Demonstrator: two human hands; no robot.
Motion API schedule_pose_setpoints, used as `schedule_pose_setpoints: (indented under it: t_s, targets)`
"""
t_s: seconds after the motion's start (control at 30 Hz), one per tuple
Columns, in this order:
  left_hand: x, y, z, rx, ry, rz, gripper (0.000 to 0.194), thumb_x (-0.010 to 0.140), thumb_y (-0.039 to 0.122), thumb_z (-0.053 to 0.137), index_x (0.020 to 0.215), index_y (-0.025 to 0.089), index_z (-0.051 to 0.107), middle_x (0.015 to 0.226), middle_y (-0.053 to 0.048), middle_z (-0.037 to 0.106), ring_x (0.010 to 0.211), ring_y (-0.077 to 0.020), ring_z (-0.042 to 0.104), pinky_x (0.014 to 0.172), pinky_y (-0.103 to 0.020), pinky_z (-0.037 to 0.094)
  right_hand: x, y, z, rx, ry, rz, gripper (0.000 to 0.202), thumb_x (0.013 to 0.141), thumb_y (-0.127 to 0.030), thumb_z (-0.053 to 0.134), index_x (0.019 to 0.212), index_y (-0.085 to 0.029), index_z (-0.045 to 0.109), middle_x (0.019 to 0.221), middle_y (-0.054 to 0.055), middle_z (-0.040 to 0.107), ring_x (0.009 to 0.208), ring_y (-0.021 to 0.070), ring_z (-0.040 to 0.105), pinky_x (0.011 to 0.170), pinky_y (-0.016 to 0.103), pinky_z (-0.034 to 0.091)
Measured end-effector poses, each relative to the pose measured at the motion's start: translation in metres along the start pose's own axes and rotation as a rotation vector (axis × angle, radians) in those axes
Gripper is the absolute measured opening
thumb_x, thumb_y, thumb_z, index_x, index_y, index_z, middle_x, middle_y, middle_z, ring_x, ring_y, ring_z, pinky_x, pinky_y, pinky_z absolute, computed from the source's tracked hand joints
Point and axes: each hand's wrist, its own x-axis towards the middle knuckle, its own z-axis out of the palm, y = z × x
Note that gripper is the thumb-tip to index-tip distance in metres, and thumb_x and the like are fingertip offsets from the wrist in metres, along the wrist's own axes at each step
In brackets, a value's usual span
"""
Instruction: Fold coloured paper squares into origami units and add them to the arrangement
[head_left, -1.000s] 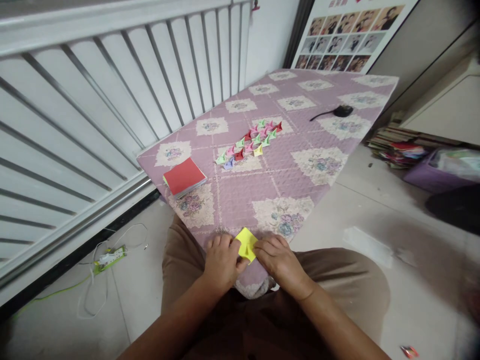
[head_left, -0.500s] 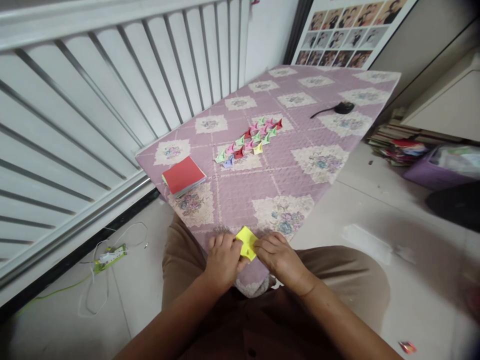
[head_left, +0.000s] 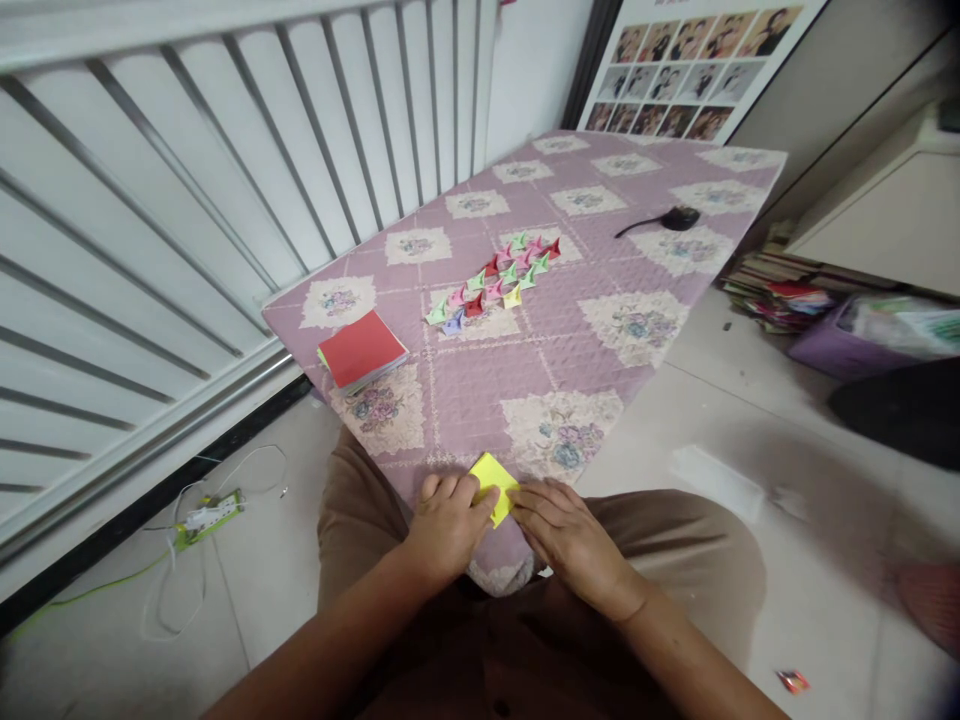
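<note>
Because the yellow paper [head_left: 487,467] lies at the near corner of the table [head_left: 474,385], where the surface narrows, both hands must work close together within a small supported area. My left hand [head_left: 448,518] bears on the paper's left side, its fingers curled together and its thumb laid over the upper face; thumb and fingers hold the paper between them. My right hand [head_left: 568,532] meets the paper's right corner with its fingertips gathered close; its thumb is mostly hidden, so I cannot tell whether it pinches from below. Neither hand is spread. The step in hand appears to be pressing a fold; for a clean result, I judge that the left hand should clamp while the right aligns the edges, then runs a fingertip firmly from the middle of the fold outward. Uneven pressure could skew the crease, and any overhang past the table's near corner could bend the paper where no crease is wanted. The small folded papers [head_left: 493,291], grouped around the middle of the table, show pointed tips, a fair standard for sharpness. The red-topped paper stack [head_left: 365,348] lies beside the table's left edge, well apart from both hands.
</note>
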Motion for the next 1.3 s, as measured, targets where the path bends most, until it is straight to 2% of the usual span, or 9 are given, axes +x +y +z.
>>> schedule_pose_setpoints:
  t_s: [0.17, 0.27, 0.43, 0.63, 0.8, 0.97, 1.07, 1.2, 1.3]
  targets:
    - [-0.005, 0.0, -0.001, 0.032, 0.013, 0.049, 0.032, 0.095, 0.035, 0.042, 0.125, 0.032, 0.052, 0.112, -0.006, 0.056, 0.098, -0.0233, 0.048, 0.081, -0.041, 0.031, 0.007, -0.017, 0.003, -0.017, 0.108, 0.074, 0.021, 0.092, -0.019, 0.051, 0.108, -0.022, 0.064, 0.108, 0.005, 0.07, 0.106, 0.0197, 0.06, 0.1, 0.042, 0.036]
    - [-0.006, 0.003, -0.001, 0.06, 0.008, 0.029, 0.028, 0.096, 0.033, 0.039, 0.117, 0.03, 0.057, 0.115, -0.007, 0.056, 0.101, -0.0237, 0.048, 0.082, -0.042, 0.032, 0.01, -0.023, 0.012, 0.002, 0.115, 0.111, 0.025, 0.092, -0.021, 0.052, 0.114, -0.023, 0.063, 0.111, 0.005, 0.069, 0.107, 0.0197, 0.06, 0.1, 0.041, 0.036]
    - [-0.009, 0.006, 0.003, 0.045, 0.012, -0.001, 0.035, 0.096, 0.033, 0.038, 0.13, 0.034, 0.048, 0.119, -0.008, 0.055, 0.106, -0.0252, 0.048, 0.083, -0.042, 0.033, -0.001, -0.019, 0.022, 0.021, 0.145, 0.156, 0.028, 0.093, -0.019, 0.05, 0.118, -0.027, 0.061, 0.115, 0.003, 0.068, 0.113, 0.02, 0.057, 0.1, 0.042, 0.033]
    - [-0.025, 0.003, 0.008, 0.012, 0.032, 0.046, 0.038, 0.093, 0.031, 0.044, 0.131, 0.036, 0.048, 0.134, -0.01, 0.047, 0.119, -0.0281, 0.042, 0.092, -0.046, 0.031, 0.0, -0.02, 0.018, 0.02, 0.157, 0.206, 0.02, 0.092, -0.024, 0.051, 0.106, -0.026, 0.065, 0.108, 0.002, 0.07, 0.111, 0.0208, 0.056, 0.098, 0.041, 0.032]
    - [-0.028, 0.003, 0.008, -0.029, 0.019, 0.023, 0.037, 0.092, 0.031, 0.045, 0.128, 0.04, 0.049, 0.137, -0.007, 0.046, 0.122, -0.0285, 0.04, 0.095, -0.048, 0.031, 0.021, -0.02, 0.02, -0.014, 0.118, 0.413, 0.008, 0.086, -0.029, 0.059, 0.085, -0.022, 0.063, 0.089, 0.006, 0.067, 0.088, 0.0226, 0.058, 0.08, 0.037, 0.039]
    - [-0.03, -0.002, -0.004, -0.13, -0.027, 0.042, 0.038, 0.09, 0.03, 0.049, 0.126, 0.04, 0.052, 0.139, -0.006, 0.043, 0.124, -0.0276, 0.039, 0.096, -0.047, 0.032, 0.035, -0.014, 0.017, -0.1, 0.056, 0.543, 0.037, 0.076, -0.031, 0.07, 0.109, -0.02, 0.055, 0.1, 0.009, 0.064, 0.092, 0.0267, 0.056, 0.075, 0.037, 0.04]
    - [-0.028, -0.012, -0.008, -0.251, -0.032, 0.071, 0.037, 0.086, 0.027, 0.054, 0.12, 0.037, 0.058, 0.138, -0.004, 0.045, 0.125, -0.0263, 0.039, 0.099, -0.045, 0.032, 0.042, -0.013, 0.01, -0.12, -0.024, 0.568, 0.033, 0.075, -0.033, 0.071, 0.103, -0.023, 0.057, 0.099, 0.007, 0.063, 0.09, 0.0261, 0.057, 0.071, 0.036, 0.039]
    - [-0.008, -0.024, -0.008, -0.436, 0.097, -0.103, 0.035, 0.085, 0.015, 0.048, 0.117, 0.024, 0.059, 0.124, -0.006, 0.054, 0.113, -0.0182, 0.049, 0.098, -0.034, 0.039, 0.047, -0.014, 0.005, -0.127, -0.056, 0.563, 0.03, 0.074, -0.035, 0.071, 0.099, -0.024, 0.058, 0.097, 0.006, 0.062, 0.088, 0.0242, 0.057, 0.069, 0.034, 0.037]
    - [0.013, -0.023, -0.01, -0.384, 0.103, -0.216, 0.03, 0.083, 0.019, 0.055, 0.112, 0.021, 0.056, 0.111, -0.005, 0.058, 0.105, -0.0187, 0.052, 0.092, -0.033, 0.042, 0.046, -0.014, 0.005, -0.132, -0.042, 0.559, 0.03, 0.073, -0.035, 0.072, 0.098, -0.025, 0.059, 0.096, 0.006, 0.062, 0.087, 0.0235, 0.056, 0.069, 0.033, 0.036]
